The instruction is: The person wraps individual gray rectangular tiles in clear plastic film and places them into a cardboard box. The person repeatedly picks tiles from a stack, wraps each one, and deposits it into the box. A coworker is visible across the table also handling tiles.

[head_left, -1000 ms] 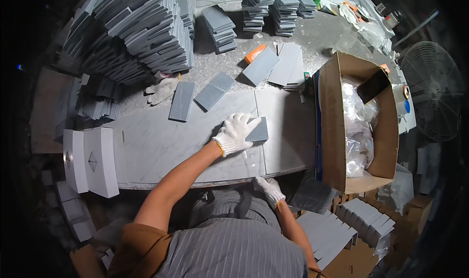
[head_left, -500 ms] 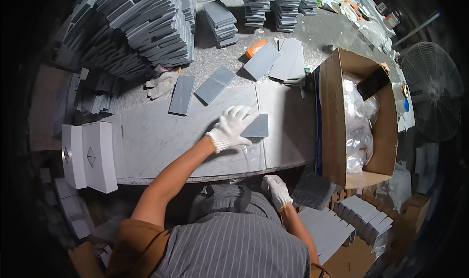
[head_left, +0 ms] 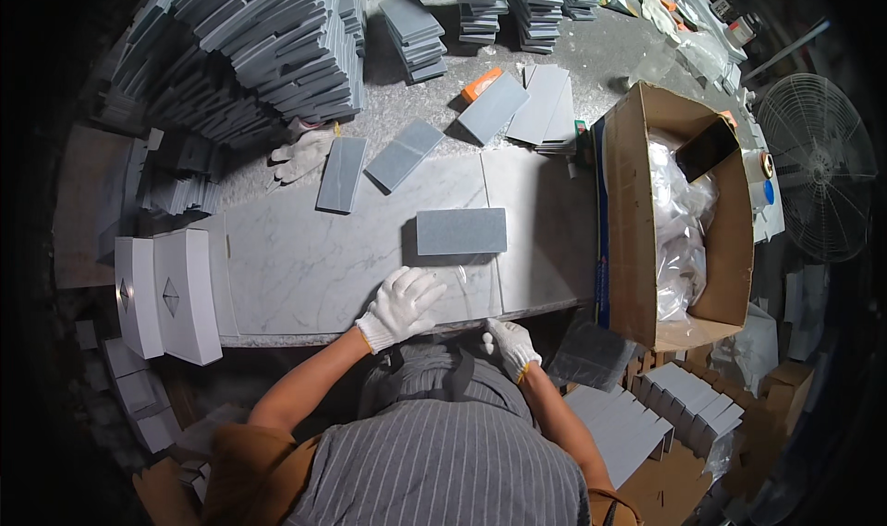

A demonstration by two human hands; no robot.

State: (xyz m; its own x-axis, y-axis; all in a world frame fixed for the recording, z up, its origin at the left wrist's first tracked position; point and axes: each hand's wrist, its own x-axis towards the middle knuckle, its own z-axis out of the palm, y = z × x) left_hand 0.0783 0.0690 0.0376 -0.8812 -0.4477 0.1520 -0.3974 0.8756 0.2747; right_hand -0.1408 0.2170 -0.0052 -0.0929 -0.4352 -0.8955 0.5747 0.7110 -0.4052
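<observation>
A grey rectangular stone tile (head_left: 461,231) lies flat on the white marble slab (head_left: 305,267) in front of me. My left hand (head_left: 404,306), in a white knitted glove, rests below the tile near the slab's front edge. Its fingers are stretched out and apart from the tile. Between hand and tile, a clear shiny strip (head_left: 464,286) lies on the marble. Just below the front edge is my gloved right hand (head_left: 511,346), its fingers curled inward; whatever they hold, if anything, is hidden.
Grey tiles (head_left: 342,175) lie farther back beside a loose glove (head_left: 302,154). Tall tile stacks (head_left: 296,55) stand at the far left. A cardboard box (head_left: 631,249) with clear plastic stands right, near a fan (head_left: 820,166). White boxes (head_left: 188,290) stand left.
My left hand has come off the tile and drawn back toward the front edge, leaving the tile fully visible. My right hand has moved slightly left, to the slab's edge.
</observation>
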